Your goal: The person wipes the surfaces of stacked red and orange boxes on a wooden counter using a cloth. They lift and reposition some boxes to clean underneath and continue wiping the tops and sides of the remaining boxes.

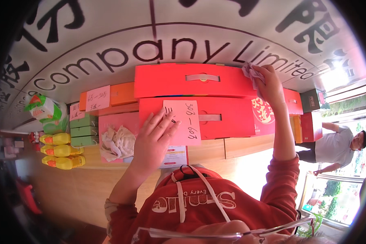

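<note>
My right hand (270, 85) grips a crumpled, light purple cloth (253, 74) at the right end of the farther red box (167, 80), which has a ribbon handle. My left hand (155, 137) lies with its fingers spread on a pink paper sheet with handwriting (187, 122), on the nearer red box (231, 122). A second crumpled cloth (119, 143), off-white, rests to the left of that hand. Beneath my left wrist, a printed sheet (177, 157) partly shows at the counter's near side.
Yellow bottles (62, 150), stacked green boxes (84, 131) and an orange box (122, 93) stand left on the wooden counter (210, 149). Behind the boxes is a wall with large lettering (109, 58). Dark green (311, 100) and red boxes (311, 126) are at right; beyond, a person (335, 146) stands near a glass door.
</note>
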